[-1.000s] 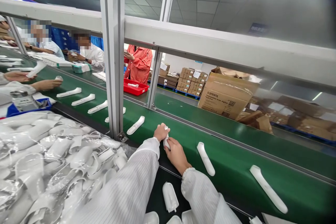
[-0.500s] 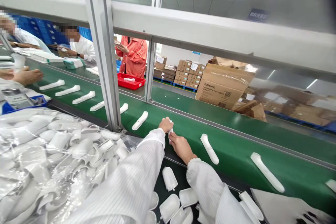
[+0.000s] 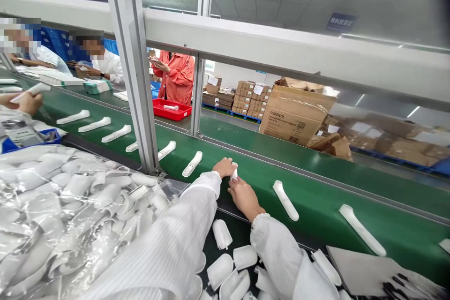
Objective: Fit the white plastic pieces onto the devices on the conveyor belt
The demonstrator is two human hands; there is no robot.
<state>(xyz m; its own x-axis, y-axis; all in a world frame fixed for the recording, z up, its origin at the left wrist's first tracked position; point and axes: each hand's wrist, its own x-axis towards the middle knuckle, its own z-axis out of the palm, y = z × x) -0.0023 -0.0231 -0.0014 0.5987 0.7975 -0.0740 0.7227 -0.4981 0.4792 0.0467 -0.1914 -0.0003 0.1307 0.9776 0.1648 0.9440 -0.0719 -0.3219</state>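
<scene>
Over the green conveyor belt (image 3: pixel 246 168), both my hands meet at a white plastic housing (image 3: pixel 234 171), mostly covered by fingers. Its upper end is pinched by my left hand (image 3: pixel 225 167). At the lower end, the curled fingers of my right hand (image 3: pixel 245 198) press on it. To the left, a similar long, bent white housing (image 3: pixel 192 164) lies on the belt with small holes showing; another white housing (image 3: pixel 285 200) lies to the right. Short white plastic covers (image 3: pixel 220 269) with rounded ends are scattered below my forearms.
A clear plastic bag (image 3: pixel 70 215) full of white parts fills the left foreground. A metal post (image 3: pixel 130 56) and crossbar (image 3: pixel 263 37) frame the belt. Across it stand a red tray (image 3: pixel 172 111), a large carton (image 3: pixel 295 112) and co-workers. A grey sheet (image 3: pixel 365 267) lies lower right.
The housings on the belt have shifted slightly right. My left hand has moved a little right, and more of the housing's upper end shows. A co-worker's hand at far left has tilted its white part.
</scene>
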